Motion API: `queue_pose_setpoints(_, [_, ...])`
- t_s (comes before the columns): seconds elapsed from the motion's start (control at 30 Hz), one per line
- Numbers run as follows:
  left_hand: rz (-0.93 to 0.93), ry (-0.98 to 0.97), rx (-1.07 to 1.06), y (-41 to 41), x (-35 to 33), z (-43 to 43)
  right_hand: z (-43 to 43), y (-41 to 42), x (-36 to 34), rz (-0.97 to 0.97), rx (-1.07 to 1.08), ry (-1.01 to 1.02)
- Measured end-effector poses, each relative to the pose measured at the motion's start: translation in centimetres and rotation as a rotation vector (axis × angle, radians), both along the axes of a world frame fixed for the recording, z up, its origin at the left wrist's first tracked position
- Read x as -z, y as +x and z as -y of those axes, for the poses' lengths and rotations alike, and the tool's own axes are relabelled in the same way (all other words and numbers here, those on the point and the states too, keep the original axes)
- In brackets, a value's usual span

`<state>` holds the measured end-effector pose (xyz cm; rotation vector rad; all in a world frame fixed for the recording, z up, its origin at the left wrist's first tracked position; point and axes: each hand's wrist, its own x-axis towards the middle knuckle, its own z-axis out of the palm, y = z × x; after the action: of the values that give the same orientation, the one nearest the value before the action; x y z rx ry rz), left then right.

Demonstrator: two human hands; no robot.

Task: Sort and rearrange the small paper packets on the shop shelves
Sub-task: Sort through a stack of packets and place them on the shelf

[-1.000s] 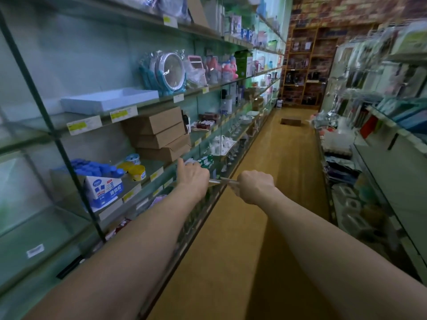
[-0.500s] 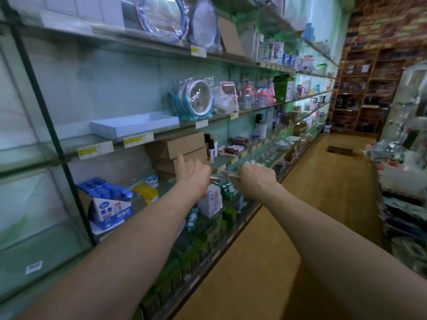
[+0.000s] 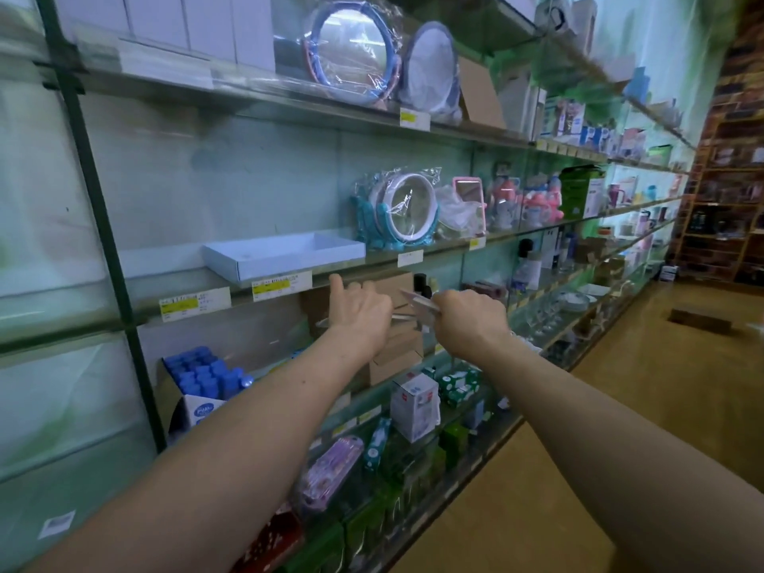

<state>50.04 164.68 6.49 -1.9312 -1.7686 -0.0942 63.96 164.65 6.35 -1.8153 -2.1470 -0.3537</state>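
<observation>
Both arms reached towards the glass shelves (image 3: 264, 95), the hands meeting just above the middle of the view. The right hand (image 3: 469, 318) was clenched around a small sheaf of paper packets (image 3: 417, 303), which stuck out of the fist towards ten o'clock, slightly fanned and pale. The left hand (image 3: 361, 310), just beside it at nine o'clock, had its fingers curled, with one digit standing straight up at twelve. A single packet (image 3: 324, 323) (thin, seen edge-on and smeared by motion) poked out below that hand towards nine o'clock. The hand seemed to be pinching it, though the blur made that hard to confirm. The two hands were near each other but apart.

At six o'clock from the left hand, behind the forearms, stood a stack of brown cardboard boxes (image 3: 397, 357) on the shelf below. At eleven o'clock from that hand a shallow white tray (image 3: 285, 252) lay on the shelf above, with yellow-and-white price labels (image 3: 281, 285) stuck along that shelf's front edge. At one o'clock from the hands a round mirror (image 3: 411, 208) in a teal frame stood wrapped in clear film. Down at seven o'clock a carton of blue-capped bottles (image 3: 202, 374) sat on a lower shelf, and at five o'clock a white box (image 3: 413, 403) stood upright. Wooden floor (image 3: 599, 469) filled the view from three to five o'clock.
</observation>
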Motion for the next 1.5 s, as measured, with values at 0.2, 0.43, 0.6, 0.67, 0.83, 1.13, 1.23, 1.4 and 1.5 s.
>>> queue_pose_setpoints(0.2, [0.036, 0.115, -0.016, -2.0, -3.7, -4.6, -5.7, -1.3, -3.2, -0.079, -0.097, 0.164])
queue_pose_setpoints(0.43, [0.063, 0.240, -0.032, -4.9, -8.3, -7.8, -11.3, -2.9, -5.8, -0.110, -0.207, 0.346])
queue_pose_setpoints(0.6, [0.071, 0.267, -0.105, -8.2, -9.8, -9.3, -14.2, -4.8, -6.8, -0.128, -0.258, 0.369])
queue_pose_setpoints(0.67, [0.074, 0.263, -0.136, -9.7, -10.1, -9.8, -15.1, -5.8, -7.1, -0.122, -0.282, 0.381])
queue_pose_setpoints(0.83, [0.059, 0.267, -0.217, -12.4, -10.4, -10.8, -17.6, -8.7, -7.5, -0.136, -0.364, 0.392])
queue_pose_setpoints(1.13, [0.085, 0.282, -0.351, -14.9, -11.1, -14.0, -23.3, -11.4, -7.7, -0.225, -0.567, 0.338])
queue_pose_setpoints(1.23, [0.146, 0.270, -0.399, -15.3, -10.9, -15.6, -25.9, -12.0, -7.9, -0.282, -0.660, 0.284])
queue_pose_setpoints(1.4, [0.495, 0.337, -0.464, -17.1, -10.5, -17.9, -29.9, -12.6, -8.5, -0.438, -0.801, 0.131])
queue_pose_setpoints(1.5, [0.823, 0.378, -0.447, -17.6, -10.1, -18.8, -32.4, -13.0, -8.7, -0.541, -0.863, -0.030])
